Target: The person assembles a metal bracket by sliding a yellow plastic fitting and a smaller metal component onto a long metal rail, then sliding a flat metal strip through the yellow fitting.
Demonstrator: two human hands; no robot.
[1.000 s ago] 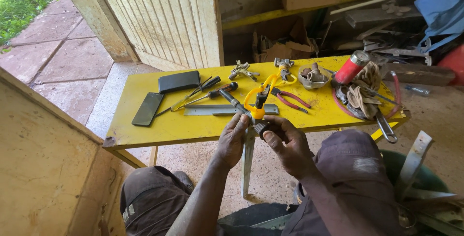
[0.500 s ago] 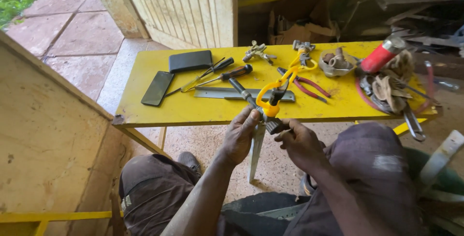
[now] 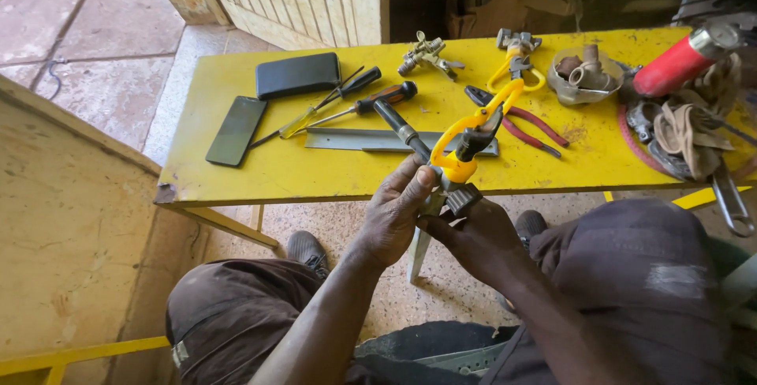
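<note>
Sitting low in front of the yellow painted table [image 3: 315,172], the person holds a small yellow and black spray-gun-like fitting with a curved yellow handle guard [image 3: 461,160] just off the table's near edge, above the speckled floor [image 3: 331,227]. The left hand [image 3: 394,215] is closed around the lower left side of the fitting, thumb pressed up against its metal stem. The right hand [image 3: 473,231] cups the fitting from beneath, fingers wrapped on its dark ribbed base, so both hands are shut on the same piece.

On the table behind the fitting lies a flat grey metal ruler [image 3: 371,140], with a black-handled screwdriver with an orange band [image 3: 378,97] and a slimmer black-handled screwdriver [image 3: 347,89] angled above it. Further left rest a black phone lying face up [image 3: 235,128] and a black rectangular case [image 3: 297,75], near each other but apart. Red-handled pliers [image 3: 520,121] lie right of the ruler. Toward the back edge sit a small brass-coloured metal fitting [image 3: 426,55] and a second yellow-guarded fitting [image 3: 516,61]. A shallow metal bowl of small parts [image 3: 585,77] stands beside a red cylindrical can lying on its side [image 3: 682,61], and a heap of tan rags [image 3: 694,128] fills the right end.
</note>
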